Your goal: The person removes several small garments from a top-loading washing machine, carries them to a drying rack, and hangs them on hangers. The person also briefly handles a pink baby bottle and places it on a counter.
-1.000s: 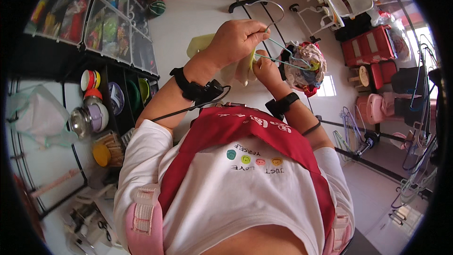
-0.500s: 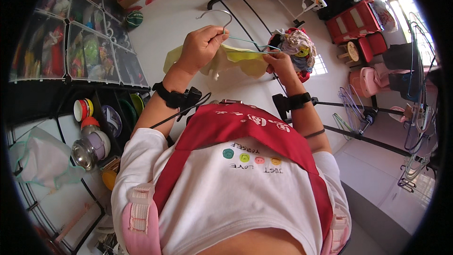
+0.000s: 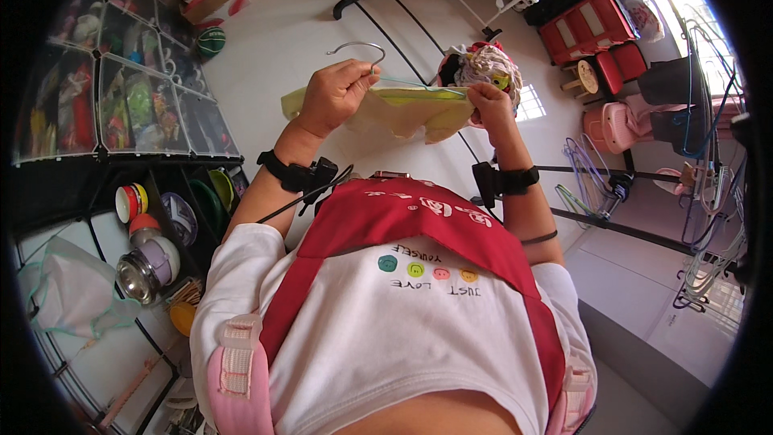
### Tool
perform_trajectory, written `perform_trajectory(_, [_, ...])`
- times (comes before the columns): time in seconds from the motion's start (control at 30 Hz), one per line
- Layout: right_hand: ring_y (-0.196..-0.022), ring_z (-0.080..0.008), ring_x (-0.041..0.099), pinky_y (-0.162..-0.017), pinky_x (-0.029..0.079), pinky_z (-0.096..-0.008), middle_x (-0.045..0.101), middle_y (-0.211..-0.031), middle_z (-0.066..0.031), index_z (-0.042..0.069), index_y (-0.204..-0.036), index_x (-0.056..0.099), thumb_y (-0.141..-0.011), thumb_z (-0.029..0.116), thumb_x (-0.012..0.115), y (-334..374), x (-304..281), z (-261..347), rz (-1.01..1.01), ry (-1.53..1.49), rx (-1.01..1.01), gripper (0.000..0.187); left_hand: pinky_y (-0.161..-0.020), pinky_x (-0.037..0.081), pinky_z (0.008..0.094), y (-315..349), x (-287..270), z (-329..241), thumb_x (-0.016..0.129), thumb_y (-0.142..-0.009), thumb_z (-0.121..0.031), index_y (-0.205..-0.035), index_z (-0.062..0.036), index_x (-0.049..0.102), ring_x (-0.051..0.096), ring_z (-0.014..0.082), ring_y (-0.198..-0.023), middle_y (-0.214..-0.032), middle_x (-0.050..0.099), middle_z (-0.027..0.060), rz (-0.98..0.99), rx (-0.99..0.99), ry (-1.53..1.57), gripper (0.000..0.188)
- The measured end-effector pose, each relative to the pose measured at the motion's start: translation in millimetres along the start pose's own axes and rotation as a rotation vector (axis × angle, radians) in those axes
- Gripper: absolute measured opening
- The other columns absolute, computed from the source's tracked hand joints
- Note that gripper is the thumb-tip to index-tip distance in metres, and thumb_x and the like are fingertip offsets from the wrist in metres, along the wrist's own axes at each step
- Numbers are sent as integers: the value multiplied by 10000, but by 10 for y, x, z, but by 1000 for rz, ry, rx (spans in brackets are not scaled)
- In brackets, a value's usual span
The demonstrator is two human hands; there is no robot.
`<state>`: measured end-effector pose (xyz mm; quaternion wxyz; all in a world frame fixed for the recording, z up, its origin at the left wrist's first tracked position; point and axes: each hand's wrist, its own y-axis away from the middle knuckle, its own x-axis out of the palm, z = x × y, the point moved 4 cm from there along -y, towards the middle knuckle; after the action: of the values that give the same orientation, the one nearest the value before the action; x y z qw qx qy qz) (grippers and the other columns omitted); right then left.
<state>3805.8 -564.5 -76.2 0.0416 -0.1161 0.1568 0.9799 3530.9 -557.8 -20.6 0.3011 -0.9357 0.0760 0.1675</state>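
My left hand (image 3: 334, 98) is closed round the neck of a clothes hanger (image 3: 381, 54), whose bare metal hook sticks up above the fist. From the hook a thin light-green arm of the hanger slopes off to the right. A pale yellow garment (image 3: 415, 117) is stretched between both hands below the hanger, and a bit of it shows left of my left wrist. My right hand (image 3: 492, 103) pinches the garment's upper edge at the hanger's right end. The fingers cover that end, so how cloth and hanger meet there is hidden.
Beyond my right hand is a heap of crumpled clothes (image 3: 487, 66). Black rack bars (image 3: 394, 8) cross the floor ahead. Clear drawers (image 3: 141, 101) and a shelf with pots (image 3: 149, 266) stand left. Spare hangers (image 3: 592, 177) hang right, near a red crate (image 3: 588, 28).
The garment has been drawn out along the hanger toward my right hand and covers more of its right arm. Both hands stay closed, and the view has shifted slightly.
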Motion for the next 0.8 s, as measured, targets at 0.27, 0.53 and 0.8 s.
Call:
perform_trajectory(0.27, [-684,-350,572,-599,461,-390,585,-741,-170,39,-781,586,-798,160,545,168,286,412,-106,634,-637,129,-577,460,349,-141,504,-97,612,-731,-82,-813,-47,595,571,287,-654,-726,595,102,98,150,-92,91])
perform_trajectory(0.53, [-680,-245,588,-608,453,-310,603,-723,-110,20,-796,563,-821,135,528,109,275,179,-1,349,-483,123,-636,475,308,-123,767,41,645,-728,-67,-894,-41,606,598,245,-698,-771,606,117,221,-54,101,173])
perform_trajectory(0.8, [-700,-51,495,-642,404,-194,563,-721,22,18,-804,564,-845,63,533,133,-122,-20,-8,-42,-271,69,-714,457,276,92,202,514,672,-709,-76,-1049,-63,577,565,157,-785,-876,607,70,233,-309,-84,354])
